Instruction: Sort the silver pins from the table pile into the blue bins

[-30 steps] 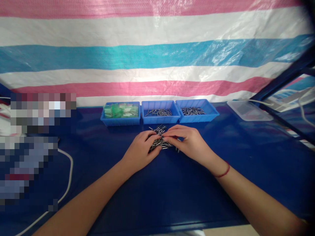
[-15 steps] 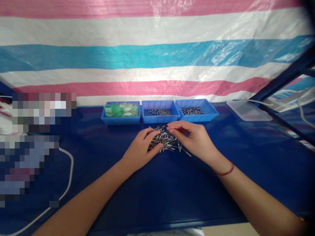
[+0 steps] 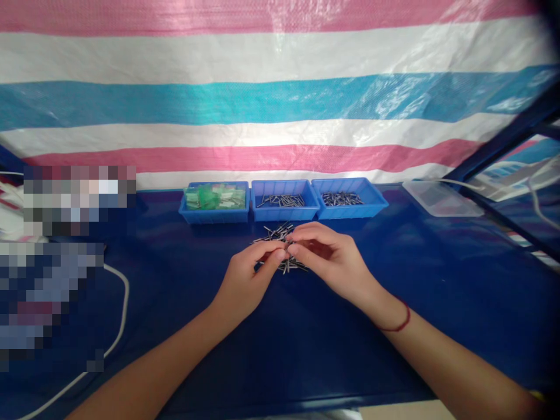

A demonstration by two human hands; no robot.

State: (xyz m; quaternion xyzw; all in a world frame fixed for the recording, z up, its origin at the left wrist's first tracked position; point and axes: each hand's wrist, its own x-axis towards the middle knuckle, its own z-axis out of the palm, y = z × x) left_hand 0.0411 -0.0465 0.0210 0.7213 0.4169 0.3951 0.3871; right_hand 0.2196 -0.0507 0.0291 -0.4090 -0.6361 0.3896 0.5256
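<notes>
At frame centre — slim metal pins [image 3: 275, 232] heaped on glossy blue tabletop [image 3: 306, 350].
Fingertips meeting, left hand [image 3: 245, 280] and right hand [image 3: 332, 259] pinch a few pins.

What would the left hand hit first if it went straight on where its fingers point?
Probably the right hand: its fingers sit right against the left hand, above the metal pins.

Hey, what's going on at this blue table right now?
A person works bare-handed at a blue table. The left hand and right hand meet fingertip to fingertip over a loose pile of small metal pins; whether they pinch any is too small to tell. Behind the pile stand three blue trays in a row: the left tray holds green plastic pieces, the middle tray and right tray hold more pins.
</notes>
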